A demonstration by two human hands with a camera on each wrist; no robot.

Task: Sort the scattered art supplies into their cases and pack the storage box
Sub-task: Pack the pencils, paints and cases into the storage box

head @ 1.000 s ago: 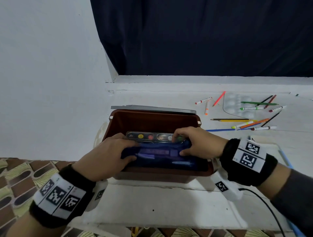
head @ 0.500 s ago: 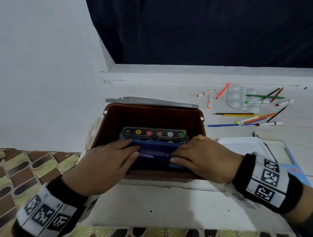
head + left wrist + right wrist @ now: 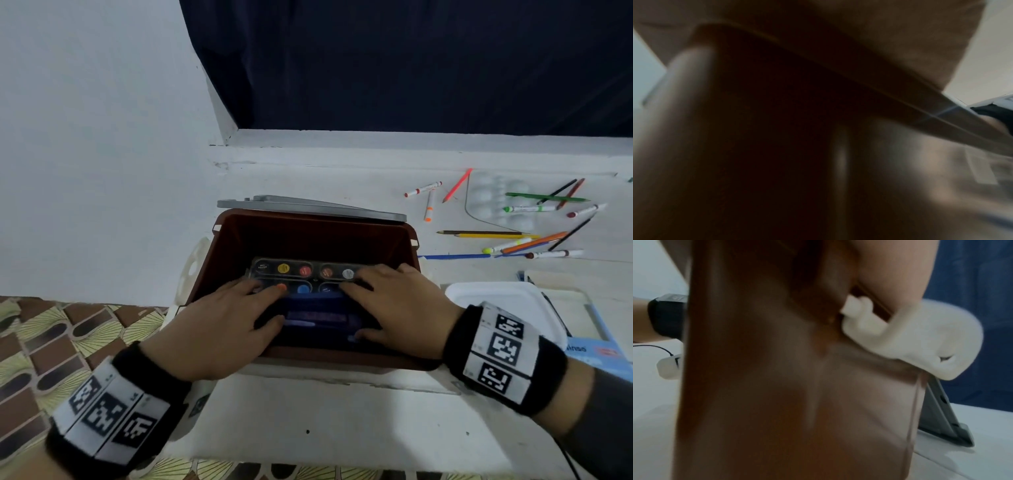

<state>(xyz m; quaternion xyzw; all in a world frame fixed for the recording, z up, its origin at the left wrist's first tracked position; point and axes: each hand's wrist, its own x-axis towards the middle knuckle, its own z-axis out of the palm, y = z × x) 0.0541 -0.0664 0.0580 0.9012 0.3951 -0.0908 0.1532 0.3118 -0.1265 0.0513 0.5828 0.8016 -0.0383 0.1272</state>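
Brown box [image 3: 313, 236]: open-topped, on the white ledge [image 3: 308, 411] by the wall; the wrist views show its brown outer wall up close, blurred.
Lid [image 3: 308, 205]: grey, just behind the box's far rim.
Paint set [image 3: 305, 269]: lies flat in the box's far half; round pans of yellow, red, white and blue show through its clear cover.
Pouch [image 3: 318, 317]: dark blue, inside the box along the near wall, just in front of the paint set, partly under both hands.
Left hand [image 3: 219, 329]: reaches over the near rim, palm down on the pouch's left end; fingers fairly straight and slightly spread, tips at the paint set's near edge, thumb along the pouch top.
Right hand [image 3: 394, 305]: palm down on the pouch's right end; fingers straight and slightly spread toward the paint set, thumb low at the pouch's near right corner. Whether either thumb hooks under the pouch cannot be told.
Markers and pencils [image 3: 520, 240]: scattered on the ledge, well right of and behind the box.
Palette [image 3: 496, 202]: clear, with round wells, among the far markers.
White tray [image 3: 507, 301]: just right of the box, behind the right wrist.
Blue case [image 3: 596, 342]: partly under the tray, at the right edge.
Wristbands [image 3: 503, 356]: black with printed square markers, one on each wrist.
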